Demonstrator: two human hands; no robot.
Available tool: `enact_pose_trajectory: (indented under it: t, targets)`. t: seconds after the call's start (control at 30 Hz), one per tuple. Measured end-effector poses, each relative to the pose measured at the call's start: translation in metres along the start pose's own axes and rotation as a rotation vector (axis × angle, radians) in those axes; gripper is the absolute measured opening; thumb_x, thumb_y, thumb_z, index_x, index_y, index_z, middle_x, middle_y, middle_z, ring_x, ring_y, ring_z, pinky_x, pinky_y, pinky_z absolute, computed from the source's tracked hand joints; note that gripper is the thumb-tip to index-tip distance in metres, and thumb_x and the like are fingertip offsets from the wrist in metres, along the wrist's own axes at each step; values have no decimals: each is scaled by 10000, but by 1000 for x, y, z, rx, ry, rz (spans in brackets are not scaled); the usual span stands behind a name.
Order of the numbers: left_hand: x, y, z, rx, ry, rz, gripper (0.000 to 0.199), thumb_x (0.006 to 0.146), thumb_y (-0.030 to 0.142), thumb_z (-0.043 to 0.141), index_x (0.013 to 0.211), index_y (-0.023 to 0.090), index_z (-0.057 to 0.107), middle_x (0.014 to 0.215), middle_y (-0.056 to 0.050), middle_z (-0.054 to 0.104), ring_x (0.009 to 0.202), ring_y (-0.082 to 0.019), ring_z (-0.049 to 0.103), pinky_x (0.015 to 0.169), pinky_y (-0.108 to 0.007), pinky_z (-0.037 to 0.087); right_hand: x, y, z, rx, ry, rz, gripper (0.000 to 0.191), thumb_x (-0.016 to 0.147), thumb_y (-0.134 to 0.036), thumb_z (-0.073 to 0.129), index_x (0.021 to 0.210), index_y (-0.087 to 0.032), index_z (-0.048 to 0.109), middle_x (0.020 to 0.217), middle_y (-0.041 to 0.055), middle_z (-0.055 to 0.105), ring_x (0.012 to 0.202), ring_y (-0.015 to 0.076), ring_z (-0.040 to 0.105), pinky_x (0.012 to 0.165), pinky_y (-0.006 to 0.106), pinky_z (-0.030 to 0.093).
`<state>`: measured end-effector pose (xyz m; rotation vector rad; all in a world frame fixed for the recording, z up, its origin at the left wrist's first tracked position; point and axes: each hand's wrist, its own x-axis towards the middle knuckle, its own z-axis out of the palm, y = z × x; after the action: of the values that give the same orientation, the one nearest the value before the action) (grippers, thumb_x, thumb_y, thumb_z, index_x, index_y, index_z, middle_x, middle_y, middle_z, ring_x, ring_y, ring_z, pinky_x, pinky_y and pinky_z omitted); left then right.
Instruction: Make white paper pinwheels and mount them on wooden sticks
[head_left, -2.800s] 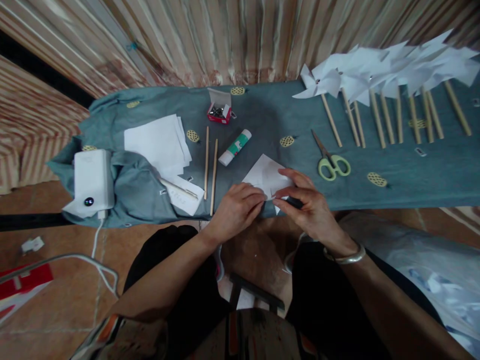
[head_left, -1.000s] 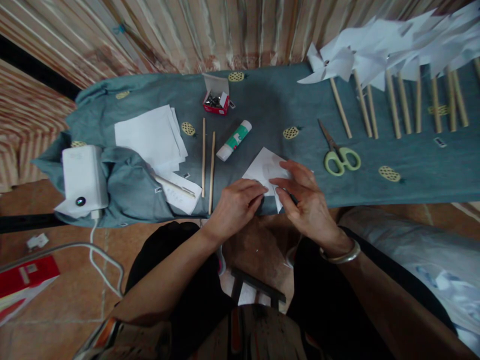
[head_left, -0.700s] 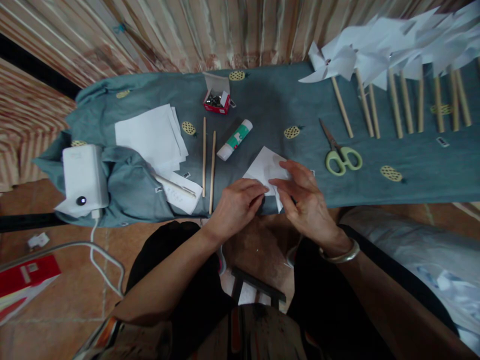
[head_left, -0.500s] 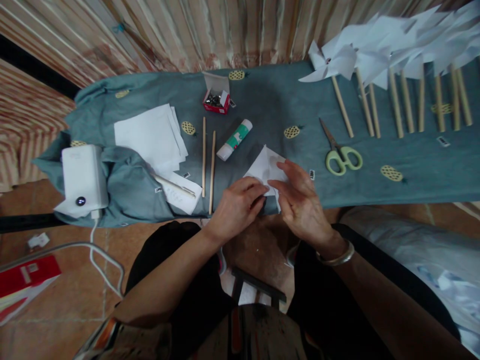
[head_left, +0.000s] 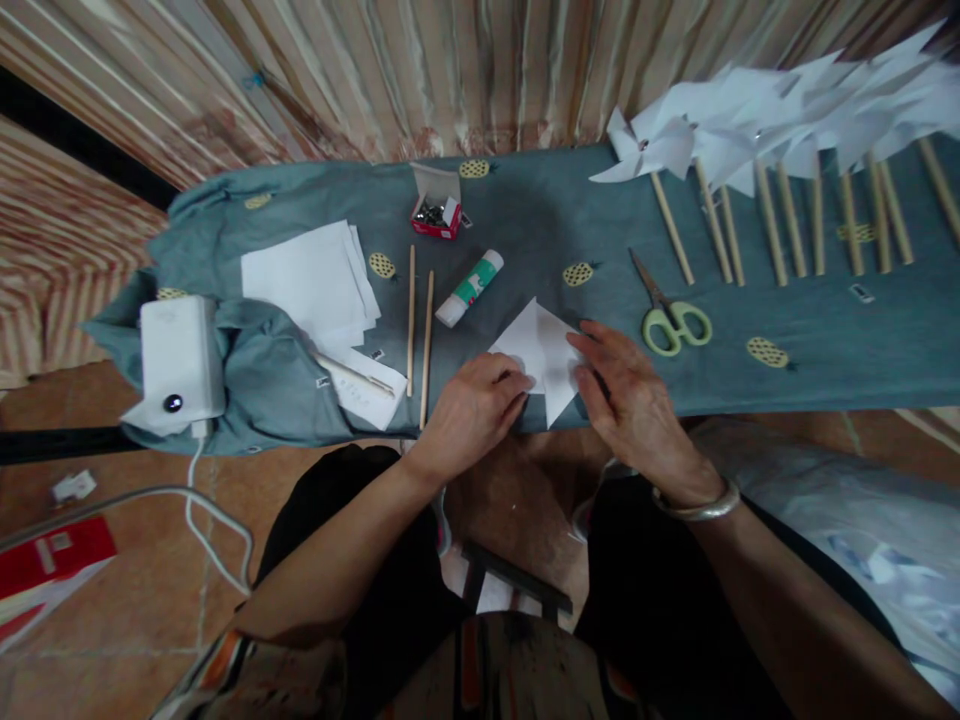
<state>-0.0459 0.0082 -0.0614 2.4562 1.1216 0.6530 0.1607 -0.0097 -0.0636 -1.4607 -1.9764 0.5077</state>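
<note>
Folded paper [head_left: 551, 345]: on the table [head_left: 521, 220] near its front edge, between the two hands, one pointed flap aimed toward the person.
Left hand [head_left: 474, 405]: at the paper's left side, thumb and fingers drawn together, pinching its lower left part.
Right hand [head_left: 634, 400]: fingers loosely spread, thumb apart from them, fingertips at the paper's right edge; cannot tell whether they press on it.
Glue stick [head_left: 470, 288]: slantwise, beyond the paper and to its left.
Wooden sticks [head_left: 411, 320]: two, side by side, left of the glue stick.
Scissors [head_left: 670, 315]: beyond the right hand, green handles nearest the person.
Pinwheels [head_left: 675, 145]: overlapping in a row, far right.
</note>
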Motion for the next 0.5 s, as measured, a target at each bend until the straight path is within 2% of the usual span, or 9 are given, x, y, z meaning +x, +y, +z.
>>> enact_pose_trajectory:
  t: [0.2, 0.33, 0.4, 0.5]
  targets:
    - [2, -14, -16, 172, 44, 18, 198, 914, 148, 490, 1003, 169, 665, 1032, -88, 644, 957, -216, 562, 821, -363, 464, -9, -4, -6, -50, 2, -29, 334, 938, -253, 457, 1246, -209, 580, 1346, 121, 568, 1256, 308, 525, 1077, 547, 410]
    - [1, -2, -15, 164, 31, 57, 190, 924, 253, 517, 1040, 176, 647, 1100, -92, 639, 998, -229, 542, 817, -373, 431, -14, -7, -4, -101, -16, -67, 290, 936, -237, 461, 1174, -174, 615, 1307, 140, 592, 1195, 300, 572, 1056, 533, 426]
    - [1, 6, -12, 174, -14, 96, 214, 911, 311, 550, 1045, 171, 642, 1092, -91, 645, 992, -238, 539, 799, -376, 417, -15, -9, -4, -118, -24, -84, 279, 936, -226, 459, 1151, -158, 624, 1281, 149, 609, 1166, 295, 592, 1047, 520, 436]
    - [2, 12, -6, 219, -69, 113, 211, 895, 311, 578, 1033, 163, 640, 1028, -80, 657, 950, -237, 544, 764, -369, 401, -16, -11, -4, -123, -36, -95, 271, 934, -214, 460, 1128, -142, 636, 1228, 154, 641, 1127, 291, 616, 1032, 504, 452]
